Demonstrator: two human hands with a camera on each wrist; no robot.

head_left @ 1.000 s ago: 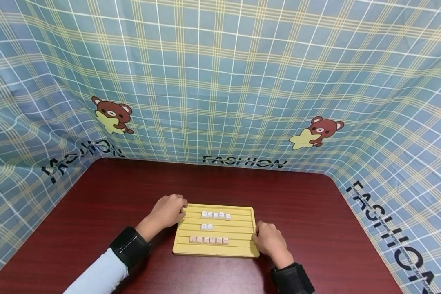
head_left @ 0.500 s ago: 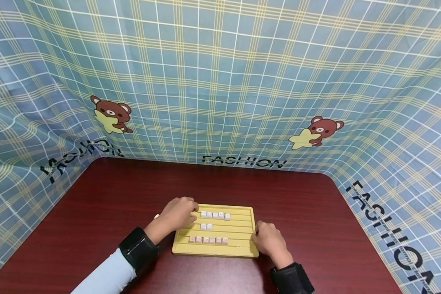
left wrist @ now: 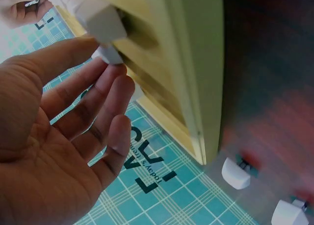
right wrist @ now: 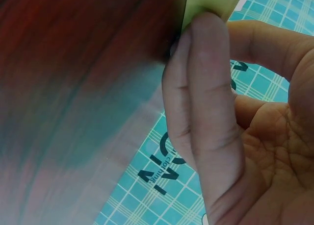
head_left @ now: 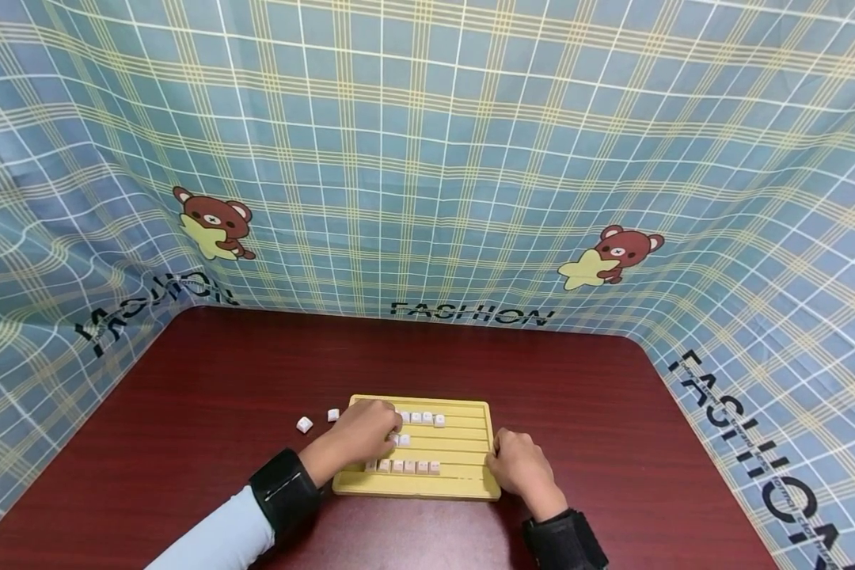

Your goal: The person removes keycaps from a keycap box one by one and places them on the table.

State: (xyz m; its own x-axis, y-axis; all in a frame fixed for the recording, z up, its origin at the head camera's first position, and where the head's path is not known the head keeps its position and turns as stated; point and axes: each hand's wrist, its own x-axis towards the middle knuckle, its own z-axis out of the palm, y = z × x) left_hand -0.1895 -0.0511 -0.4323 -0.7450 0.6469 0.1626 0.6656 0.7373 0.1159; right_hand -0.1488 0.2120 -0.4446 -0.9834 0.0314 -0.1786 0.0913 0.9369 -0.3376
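Note:
A yellow ridged tray [head_left: 463, 447] lies on the table with rows of keycaps: white ones [head_left: 427, 417] at the back, pale pinkish ones [head_left: 410, 467] at the front. My left hand [head_left: 370, 426] is over the tray's left part, covering the left ends of the back and middle rows. In the left wrist view, my left thumb and fingertips pinch a white keycap [left wrist: 110, 55] close to the ridges. My right hand [head_left: 523, 463] grips the tray's right edge; in the right wrist view the fingers [right wrist: 211, 78] lie along its corner [right wrist: 211, 2].
Two loose white keycaps, one nearer [head_left: 304, 425] and one farther [head_left: 333, 415], lie on the dark red table [head_left: 256, 364] left of the tray. A blue checked cloth [head_left: 427, 198] with printed bears hangs behind and at both sides.
My left hand has moved right from the tray's left edge to the left ends of the keycap rows, uncovering two loose keycaps on the table. The right hand stays at the tray's edge.

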